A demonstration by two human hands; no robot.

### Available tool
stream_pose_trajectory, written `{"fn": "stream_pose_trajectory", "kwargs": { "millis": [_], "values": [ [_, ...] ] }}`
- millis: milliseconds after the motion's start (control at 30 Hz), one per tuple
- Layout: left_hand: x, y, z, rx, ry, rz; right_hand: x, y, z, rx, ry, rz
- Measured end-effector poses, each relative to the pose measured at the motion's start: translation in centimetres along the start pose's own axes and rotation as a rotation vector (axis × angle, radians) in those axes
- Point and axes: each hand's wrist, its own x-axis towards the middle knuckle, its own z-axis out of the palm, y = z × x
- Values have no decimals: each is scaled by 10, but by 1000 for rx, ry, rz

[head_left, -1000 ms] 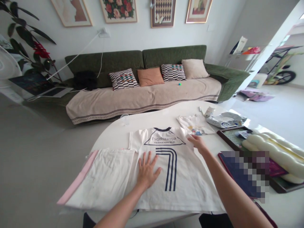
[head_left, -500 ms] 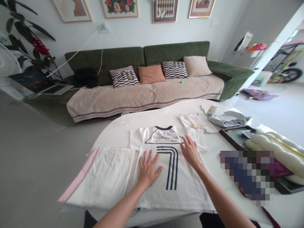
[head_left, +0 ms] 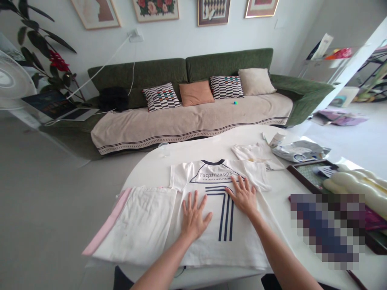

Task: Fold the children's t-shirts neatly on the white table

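A white jersey (head_left: 208, 245) with a dark collar, lettering and a striped number 7 lies spread flat, its collar pointing away from me. My left hand (head_left: 195, 217) rests on its left half with the fingers spread. On the upper right part, beside the number and just below the lettering, lies my right hand (head_left: 243, 195), fingers also apart. Left of the jersey and touching its edge is a flat white garment (head_left: 136, 225) with a pink side band. Another white garment with print (head_left: 255, 155) lies beyond the jersey's right sleeve.
The white table (head_left: 145, 169) carries a clear cup (head_left: 164, 150), a silver plastic packet (head_left: 302, 151) and, at right, a dark-rimmed tray (head_left: 302, 179) under a puffy cream item (head_left: 353, 181). A blurred-out patch covers something near it. A green sofa (head_left: 142, 72) stands behind.
My right hand has shifted slightly down and toward the number on the jersey. My left hand stays nearly in place. The whole view has turned a little to the left.
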Motion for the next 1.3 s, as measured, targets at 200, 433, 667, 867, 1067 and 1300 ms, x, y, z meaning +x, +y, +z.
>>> {"fn": "stream_pose_trajectory", "kwargs": {
  "millis": [200, 433, 667, 867, 1067, 1300],
  "values": [
    [-2, 4, 6, 15, 21, -43, 4, 6, 3, 4, -50, -1],
    [-1, 4, 3, -2, 10, -30, 11, 6, -5, -12, -123, 4],
    [-2, 4, 4, -10, 10, -33, -35, -39, -23, -15, -72, 8],
    [-3, 4, 10, 48, 23, -19, -75, -32, -19, -6, -183, 110],
    [14, -3, -1, 62, -5, 65, -74, -24, -21, -23, -139, 106],
    [107, -22, -10, 3, -48, 162, -74, -25, -22, -10, -121, 109]
  ]
}}
